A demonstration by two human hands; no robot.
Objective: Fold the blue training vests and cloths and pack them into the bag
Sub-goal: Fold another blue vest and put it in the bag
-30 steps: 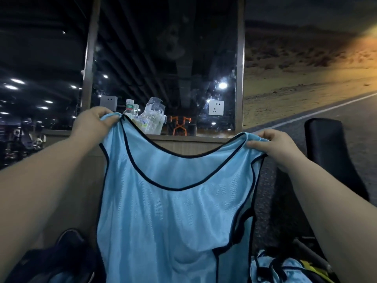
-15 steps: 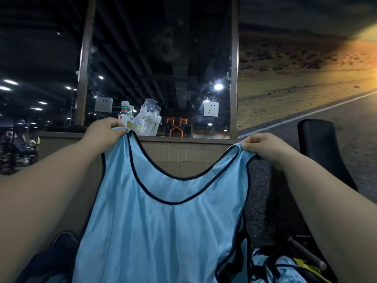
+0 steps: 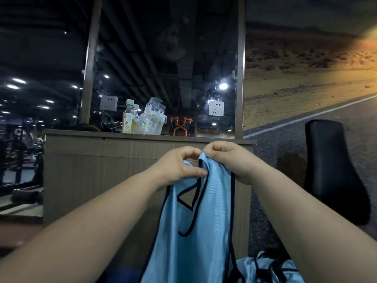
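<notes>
Brought left hand (image 3: 179,166) and right hand (image 3: 228,158) together at centre, knuckles nearly touching; half a second ago held wide apart, spreading the shoulders. Doubled light blue mesh training vest with black trim (image 3: 193,242) lengthwise, strap against strap, neckline now collapsed into a narrow loop. Pinching right strap top with right hand, fingers curled tight over the fabric. Gripping the other strap in left hand, fingers curled, thumb laid across toward the right strap. Holding vest in the air, hanging straight down in front of brown wood-panel counter (image 3: 102,164), lower hem out of frame.

Lying at bottom right, just beside the hanging vest: heap of light blue cloth with black trim (image 3: 265,270), partly cut off by the frame edge.

Standing on counter top: green-capped plastic drink bottle (image 3: 128,119), touching crumpled clear plastic bag (image 3: 152,119). Behind these, dark mirror panel with white wall socket (image 3: 216,108). Off to the right, black padded seat (image 3: 334,170), well apart from both hands.
</notes>
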